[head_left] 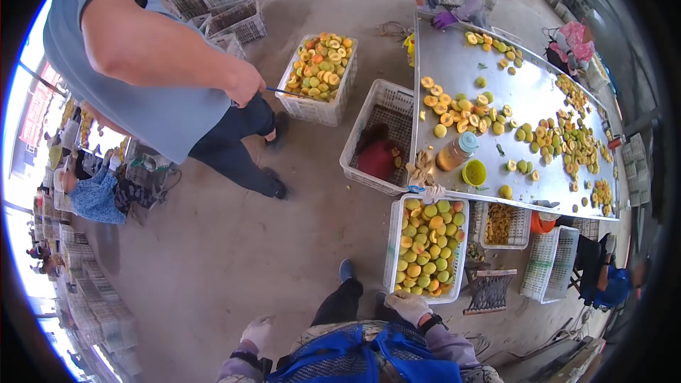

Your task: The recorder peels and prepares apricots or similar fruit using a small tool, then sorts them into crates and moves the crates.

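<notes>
Crate (391, 255) of yellow-green fruit (429, 245) stands by the metal surface (447, 53)! Gloved right grip (408, 306) at its near rim, left grip (257, 331) well apart; how open, holding what, I can't tell.

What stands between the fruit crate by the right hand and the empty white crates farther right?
The head view shows a low dark stool between the fruit crate and empty white crates.

the left-hand openings (20, 237) are overexposed by daylight; glare is reflected from the metal table (532, 96); the far right is dimly lit; straight edges are bent, corners blackened, peripheral details softened.
</notes>
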The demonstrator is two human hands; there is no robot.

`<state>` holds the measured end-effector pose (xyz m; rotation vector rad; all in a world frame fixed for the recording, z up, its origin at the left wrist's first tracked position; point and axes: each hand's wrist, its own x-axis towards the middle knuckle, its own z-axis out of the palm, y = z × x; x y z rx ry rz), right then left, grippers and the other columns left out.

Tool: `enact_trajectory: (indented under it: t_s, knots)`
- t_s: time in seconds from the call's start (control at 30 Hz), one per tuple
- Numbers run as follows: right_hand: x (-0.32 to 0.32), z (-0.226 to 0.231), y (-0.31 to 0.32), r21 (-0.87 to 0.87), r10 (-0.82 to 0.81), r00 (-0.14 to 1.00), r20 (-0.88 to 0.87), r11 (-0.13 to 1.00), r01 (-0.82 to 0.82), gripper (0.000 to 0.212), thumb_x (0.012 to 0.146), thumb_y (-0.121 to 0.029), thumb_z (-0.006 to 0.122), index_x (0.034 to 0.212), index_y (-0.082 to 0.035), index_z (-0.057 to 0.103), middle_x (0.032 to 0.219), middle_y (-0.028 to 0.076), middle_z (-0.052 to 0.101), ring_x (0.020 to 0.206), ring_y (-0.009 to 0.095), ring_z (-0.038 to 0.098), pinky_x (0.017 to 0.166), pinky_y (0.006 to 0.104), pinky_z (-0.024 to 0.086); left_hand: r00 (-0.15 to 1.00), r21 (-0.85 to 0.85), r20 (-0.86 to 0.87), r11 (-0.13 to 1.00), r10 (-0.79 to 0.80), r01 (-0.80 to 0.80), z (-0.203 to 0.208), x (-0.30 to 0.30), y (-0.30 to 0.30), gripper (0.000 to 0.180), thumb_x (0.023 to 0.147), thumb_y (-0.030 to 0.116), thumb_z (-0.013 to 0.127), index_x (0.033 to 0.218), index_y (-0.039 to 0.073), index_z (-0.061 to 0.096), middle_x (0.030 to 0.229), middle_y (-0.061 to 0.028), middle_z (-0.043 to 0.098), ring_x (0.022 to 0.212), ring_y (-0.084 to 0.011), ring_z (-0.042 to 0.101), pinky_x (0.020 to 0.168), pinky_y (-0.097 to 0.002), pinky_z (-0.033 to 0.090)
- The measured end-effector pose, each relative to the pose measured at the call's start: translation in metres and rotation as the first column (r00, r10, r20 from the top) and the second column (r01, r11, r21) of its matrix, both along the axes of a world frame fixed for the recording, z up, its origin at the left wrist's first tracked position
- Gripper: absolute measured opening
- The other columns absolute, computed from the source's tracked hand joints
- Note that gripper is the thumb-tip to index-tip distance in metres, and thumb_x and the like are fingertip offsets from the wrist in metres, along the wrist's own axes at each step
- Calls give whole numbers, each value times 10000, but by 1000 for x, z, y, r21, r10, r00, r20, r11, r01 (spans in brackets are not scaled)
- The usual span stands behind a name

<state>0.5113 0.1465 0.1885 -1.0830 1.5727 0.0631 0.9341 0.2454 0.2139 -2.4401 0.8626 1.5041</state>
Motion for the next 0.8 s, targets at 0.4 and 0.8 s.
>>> enact_trajectory:
  t_s: [0.4,0.8]
  knots:
    - [-45,-53,-28,-30,-393,917,65,918,395,256,797,-270,632,820,-33,729,799,34,688,758,150,634,681,292,491,990,-63,27,989,-136,137,25,-4,-110,525,936,449,407,1276,115,627,1313,-140,614,1245,-310,549,1047,-368,404]
    - [-32,-88,-207,-502,541,739,-400,545,-671,259,882,-278,517,998,-106,672,922,170,684,918,354,655,801,475,504,980,92,17,976,196,-197,51,-14,-136,536,920,491,468,1244,101,644,1231,-134,657,1156,-300,603,948,-356,478]
